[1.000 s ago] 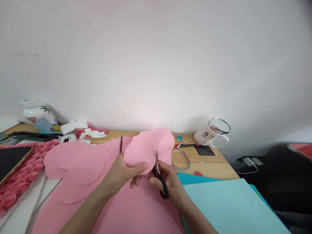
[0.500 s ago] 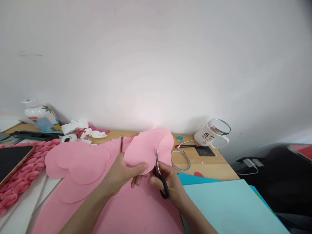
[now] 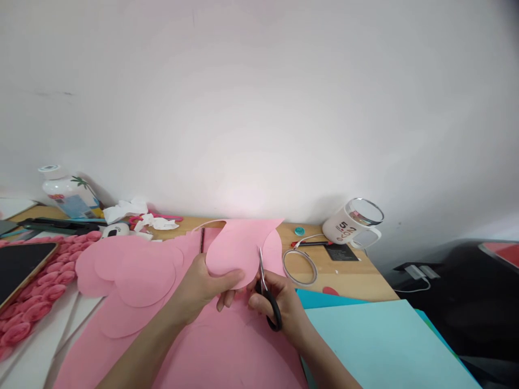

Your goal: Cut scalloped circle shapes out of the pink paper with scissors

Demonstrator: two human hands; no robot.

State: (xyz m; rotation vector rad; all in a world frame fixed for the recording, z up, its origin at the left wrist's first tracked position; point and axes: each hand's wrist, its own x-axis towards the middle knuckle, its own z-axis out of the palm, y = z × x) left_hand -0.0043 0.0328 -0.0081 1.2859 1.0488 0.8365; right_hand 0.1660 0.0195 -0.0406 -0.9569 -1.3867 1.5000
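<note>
My left hand (image 3: pixel 211 283) pinches a pink sheet of paper (image 3: pixel 237 246), its thumb lying across the near edge. That sheet has a rounded left side and stands up off the table. In my right hand (image 3: pixel 278 302) are black-handled scissors (image 3: pixel 263 278), their metal blades pointing up against the sheet's right edge. A curled pink strip (image 3: pixel 274 251) hangs just right of the blades. Beneath both hands spreads a large pink paper (image 3: pixel 227 351). Several cut rounded pink pieces (image 3: pixel 141 273) overlap to the left of my left hand.
Light blue sheets (image 3: pixel 377 335) lie at the right. Behind them are a coiled white cable (image 3: pixel 300 266), a dark card (image 3: pixel 341 252) and a white mug (image 3: pixel 351 224). On the left are a phone-like dark device (image 3: pixel 24 267), a pink ruffled mat (image 3: pixel 52 281), tissues (image 3: pixel 156 221) and a white bottle (image 3: pixel 68 192).
The top of the held sheet has shifted from a folded-over rounded shape to a straighter edge with a pointed right corner. Both hands and the scissors stay almost in place.
</note>
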